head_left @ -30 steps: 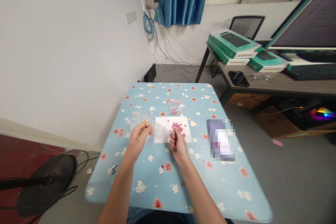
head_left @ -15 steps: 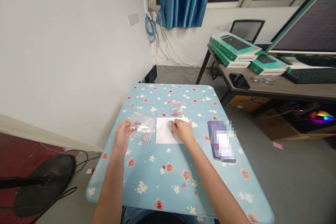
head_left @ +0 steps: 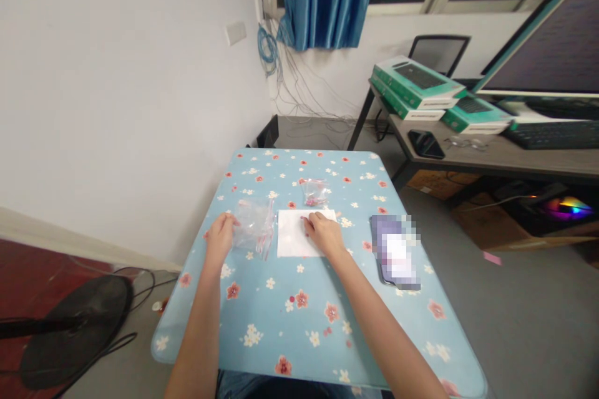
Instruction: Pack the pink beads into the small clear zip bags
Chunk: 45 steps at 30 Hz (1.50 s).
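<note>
My left hand (head_left: pixel 221 235) is at the left edge of several clear zip bags (head_left: pixel 253 224) that lie flat in an overlapping pile. Its fingers are closed at the bags' edge, and the fingertips overlap the clear plastic. My right hand (head_left: pixel 326 234) rests on a white sheet of paper (head_left: pixel 290 237) with its fingers curled in. Whatever those fingers hold, if anything, is hidden or too small to name. Just beyond the paper sits a small clear bag (head_left: pixel 316 192) with reddish bits in it.
A flowered blue cloth covers the table (head_left: pixel 276 336). To the right lies a purplish flat object (head_left: pixel 395 255), partly blurred out. Farther right, a desk (head_left: pixel 505 159) carries green boxes (head_left: pixel 416 84), a phone (head_left: pixel 425 144), glasses (head_left: pixel 465 143) and a keyboard (head_left: pixel 556 135).
The clear bags, crumpled around my left fingers before, now lie flatter, with my left hand at their edge. My right hand stays on the paper, its fingers curled slightly more.
</note>
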{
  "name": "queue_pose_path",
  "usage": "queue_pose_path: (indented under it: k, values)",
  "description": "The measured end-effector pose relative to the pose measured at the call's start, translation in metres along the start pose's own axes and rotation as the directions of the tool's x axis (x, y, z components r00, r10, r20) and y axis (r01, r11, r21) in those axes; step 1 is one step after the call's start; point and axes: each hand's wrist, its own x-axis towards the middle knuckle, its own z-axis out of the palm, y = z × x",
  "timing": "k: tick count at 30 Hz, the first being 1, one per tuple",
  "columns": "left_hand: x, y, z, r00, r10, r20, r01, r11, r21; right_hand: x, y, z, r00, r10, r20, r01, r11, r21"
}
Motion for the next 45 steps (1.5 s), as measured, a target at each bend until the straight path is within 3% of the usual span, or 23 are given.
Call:
queue_pose_path:
  k: [6, 9, 17, 21, 24, 28, 31, 35, 41, 45]
  values:
    - [-0.006, 0.0, -0.001, 0.999, 0.0, -0.05, 0.01, 0.982, 0.19, -0.002, 0.0, 0.001, 1.0, -0.03, -0.003, 0.029, 0.998, -0.052]
    - [-0.008, 0.002, 0.0, 0.99, 0.073, -0.119, -0.042, 0.968, 0.247, -0.002, 0.0, 0.0, 0.999, -0.033, -0.014, 0.033, 0.999, -0.028]
    - [-0.026, 0.028, 0.01, 0.923, 0.301, -0.24, -0.272, 0.951, 0.145, -0.004, 0.001, -0.004, 0.997, -0.039, -0.072, 0.042, 0.999, 0.034]
    - [-0.051, 0.049, 0.033, 0.902, 0.386, -0.192, -0.403, 0.914, -0.055, -0.006, 0.002, -0.006, 0.988, 0.007, -0.155, 0.021, 0.984, 0.176]
    - [-0.069, 0.06, 0.055, 0.899, 0.43, -0.087, -0.438, 0.874, -0.21, -0.005, 0.005, -0.008, 0.977, 0.064, -0.202, 0.004, 0.947, 0.322]
    - [-0.083, 0.065, 0.08, 0.903, 0.43, 0.019, -0.401, 0.856, -0.325, -0.001, 0.012, -0.01, 0.957, 0.19, -0.219, -0.052, 0.855, 0.516]
    - [-0.087, 0.062, 0.09, 0.914, 0.404, 0.045, -0.361, 0.859, -0.362, 0.005, 0.021, -0.012, 0.902, 0.362, -0.235, -0.145, 0.767, 0.625]
    - [-0.088, 0.053, 0.095, 0.919, 0.39, 0.059, -0.342, 0.863, -0.373, 0.016, 0.036, -0.013, 0.844, 0.495, -0.207, -0.275, 0.73, 0.626]
    - [-0.087, 0.051, 0.097, 0.907, 0.41, 0.094, -0.354, 0.866, -0.353, 0.03, 0.045, -0.013, 0.845, 0.521, -0.122, -0.374, 0.738, 0.561]
    - [-0.087, 0.052, 0.098, 0.894, 0.435, 0.109, -0.374, 0.858, -0.352, 0.033, 0.043, -0.014, 0.862, 0.498, -0.097, -0.35, 0.721, 0.597]
